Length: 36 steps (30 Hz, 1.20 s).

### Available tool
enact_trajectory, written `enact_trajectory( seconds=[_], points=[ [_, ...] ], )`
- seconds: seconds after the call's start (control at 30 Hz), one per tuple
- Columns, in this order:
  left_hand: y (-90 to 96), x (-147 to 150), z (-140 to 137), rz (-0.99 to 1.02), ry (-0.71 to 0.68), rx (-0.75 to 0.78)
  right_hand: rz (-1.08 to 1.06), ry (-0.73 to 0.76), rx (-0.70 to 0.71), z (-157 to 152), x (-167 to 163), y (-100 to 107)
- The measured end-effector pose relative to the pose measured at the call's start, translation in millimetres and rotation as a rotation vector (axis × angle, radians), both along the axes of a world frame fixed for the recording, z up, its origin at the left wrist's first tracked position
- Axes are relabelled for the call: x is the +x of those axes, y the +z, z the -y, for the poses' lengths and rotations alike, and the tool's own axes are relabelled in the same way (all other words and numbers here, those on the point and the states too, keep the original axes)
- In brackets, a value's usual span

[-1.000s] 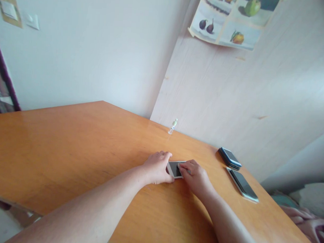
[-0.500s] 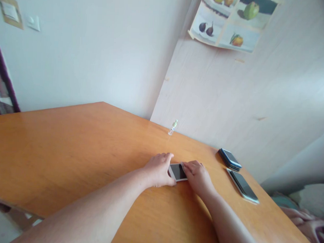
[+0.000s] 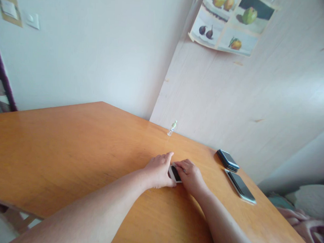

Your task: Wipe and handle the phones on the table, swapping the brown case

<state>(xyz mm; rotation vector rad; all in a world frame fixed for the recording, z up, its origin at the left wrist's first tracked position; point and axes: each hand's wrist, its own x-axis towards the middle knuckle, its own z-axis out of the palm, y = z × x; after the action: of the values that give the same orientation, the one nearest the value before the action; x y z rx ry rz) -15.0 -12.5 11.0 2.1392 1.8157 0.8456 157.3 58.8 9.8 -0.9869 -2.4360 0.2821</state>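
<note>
A white smartphone (image 3: 175, 174) with a dark screen lies face up on the wooden table. My left hand (image 3: 160, 173) holds its left end, thumb at the near edge and fingers at the far edge, with the index finger raised. Over the screen, my right hand (image 3: 189, 174) has its fingers bunched and pressed down, covering the phone's right part. Something small and pale may be under those fingertips, but I cannot make it out. A small clear bottle (image 3: 172, 129) with a pale green top stands beyond the hands.
To the right lies a stack of several phones (image 3: 228, 160), and nearer, a dark phone on a larger pale device (image 3: 241, 186). The orange-brown table (image 3: 71, 139) meets the wall behind. A fruit painting sheet (image 3: 231, 24) hangs above. Crumpled fabric (image 3: 304, 225) lies beyond the right edge.
My right hand has slid left across the phone's screen, closer to my left hand, hiding more of it. My left hand keeps its hold. The view has shifted slightly.
</note>
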Motion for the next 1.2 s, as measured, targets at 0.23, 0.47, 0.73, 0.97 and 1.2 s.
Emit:
enact_trajectory(
  seconds=[0.23, 0.47, 0.73, 0.97, 1.2],
  points=[
    [3.0, 0, 0, 0.003, -0.004, -0.032, 0.063, -0.321, 0.067, -15, 30, -1],
    [-2.3, 0, -1, 0.009, 0.004, 0.025, 0.008, 0.067, -0.03, 29, -20, 9],
    [3.1, -3, -1, 0.037, -0.035, -0.042, 0.079, 0.201, -0.243, 32, 9, 34],
    [6.5, -2, 3, 0.076, -0.009, -0.062, 0.108, 0.005, -0.31, 7, 46, 30],
    [1.0, -3, -1, 0.002, -0.016, -0.01, -0.055, -0.343, -0.193, -14, 47, 15]
  ],
)
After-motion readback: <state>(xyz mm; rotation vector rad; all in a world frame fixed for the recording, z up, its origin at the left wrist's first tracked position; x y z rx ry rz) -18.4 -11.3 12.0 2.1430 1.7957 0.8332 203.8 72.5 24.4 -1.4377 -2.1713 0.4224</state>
